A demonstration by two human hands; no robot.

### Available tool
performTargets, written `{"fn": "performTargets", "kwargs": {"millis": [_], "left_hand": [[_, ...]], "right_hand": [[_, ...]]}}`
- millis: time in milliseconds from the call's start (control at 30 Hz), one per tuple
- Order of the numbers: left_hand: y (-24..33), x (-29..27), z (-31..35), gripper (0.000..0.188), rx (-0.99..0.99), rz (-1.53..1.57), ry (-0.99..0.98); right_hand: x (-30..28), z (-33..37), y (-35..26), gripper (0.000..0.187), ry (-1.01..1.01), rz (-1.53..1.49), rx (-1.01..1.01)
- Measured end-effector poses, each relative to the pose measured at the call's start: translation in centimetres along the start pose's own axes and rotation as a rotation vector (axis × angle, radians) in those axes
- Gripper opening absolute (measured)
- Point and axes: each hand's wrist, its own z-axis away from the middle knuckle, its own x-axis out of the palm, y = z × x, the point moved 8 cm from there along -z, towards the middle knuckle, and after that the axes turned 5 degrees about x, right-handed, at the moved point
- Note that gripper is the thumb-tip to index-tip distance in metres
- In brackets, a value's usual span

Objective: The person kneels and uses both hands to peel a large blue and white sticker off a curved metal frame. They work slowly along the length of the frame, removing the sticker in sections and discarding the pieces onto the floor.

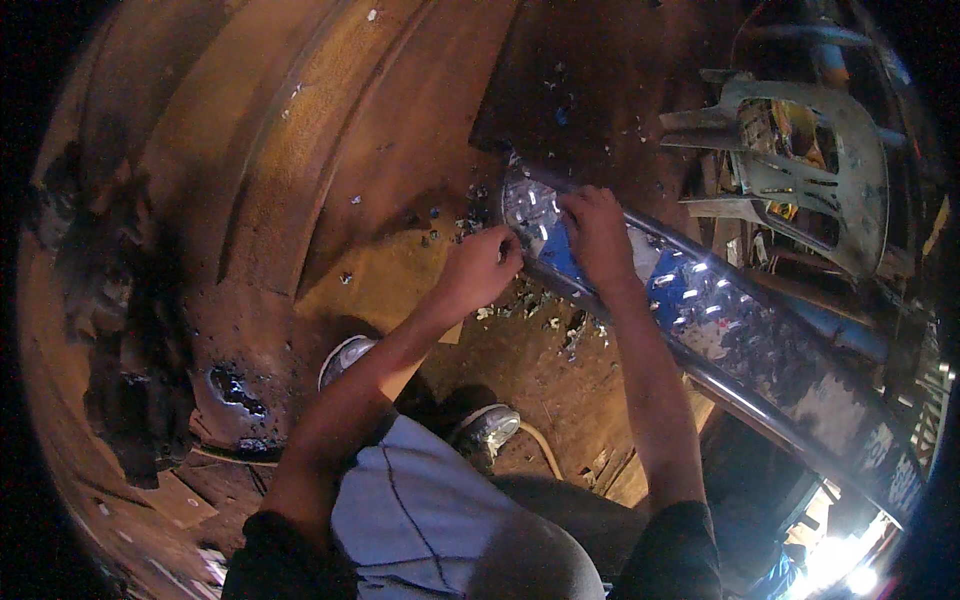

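Long panel (735, 320) shows shiny edges and blue, white, grey patches.

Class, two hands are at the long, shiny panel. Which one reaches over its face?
The right hand: its wrist crosses the near edge of the panel. The left hand is instead beside that edge, near the panel's end.

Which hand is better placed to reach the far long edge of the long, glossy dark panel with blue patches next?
Probably the right hand: it reaches across the panel, close to that far edge. The left hand is beside the nearer edge.
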Motion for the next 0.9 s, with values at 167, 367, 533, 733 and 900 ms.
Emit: {"fn": "performTargets", "kwargs": {"millis": [167,367,533,733,900], "left_hand": [[0.4,0.5,-0.4,0.017,0.019,0.006,-0.015],[-0.3,1.0,-0.2,0.016,-0.019,0.044,-0.054],[-0.2,0.5,0.0,0.016,-0.005,0.013,-0.041],[0.2,-0.6,0.1,0.018,-0.002,0.008,-0.030],[0.7,-1.3,-2.0,0.020,0.080,0.053,0.094]], "right_hand": [[0.5,0.1,-0.9,0.020,-0.026,0.093,-0.023],[1.1,0.4,-1.8,0.019,-0.030,0.265,-0.075],[1.1,0.7,-2.3,0.019,-0.025,0.277,-0.122],[1.4,0.3,-1.3,0.017,-0.114,0.125,-0.049],[-0.1,-0.3,0.9,0.022,-0.106,-0.096,0.057]]}}
